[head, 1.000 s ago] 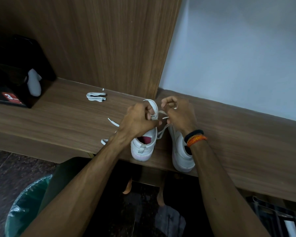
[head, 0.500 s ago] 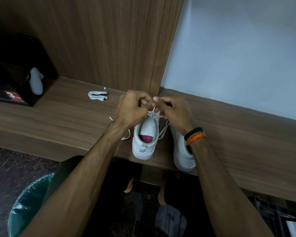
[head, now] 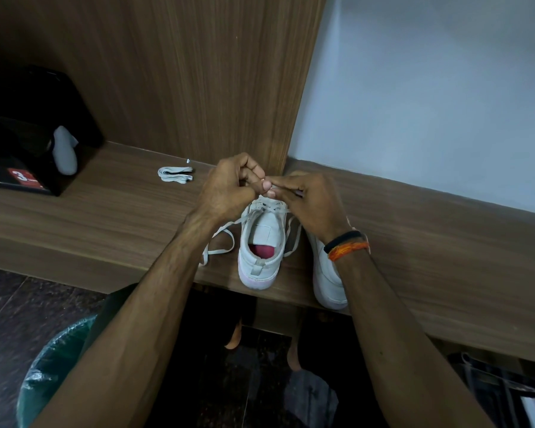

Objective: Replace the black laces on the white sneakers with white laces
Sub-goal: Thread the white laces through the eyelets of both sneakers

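Observation:
Two white sneakers stand heel-first on the wooden bench [head: 105, 220]. The left sneaker [head: 260, 248] has a white lace [head: 220, 245] threaded through it, with loose loops trailing off both sides. My left hand [head: 229, 186] and my right hand [head: 309, 202] meet above its toe, fingers pinched together on the lace ends. The right sneaker [head: 328, 279] is partly hidden under my right wrist. A bundled spare white lace [head: 175, 175] lies on the bench further left. No black lace is visible.
A black box [head: 28, 134] with a red label and a white object inside sits at the bench's left end. A wooden panel [head: 198, 72] rises behind the bench. A green-lined bin [head: 50, 375] stands on the floor at lower left.
Both hands have moved from the shoe's collar forward to above its toe and come together. The left sneaker, earlier tilted in my left hand, now rests flat on the bench.

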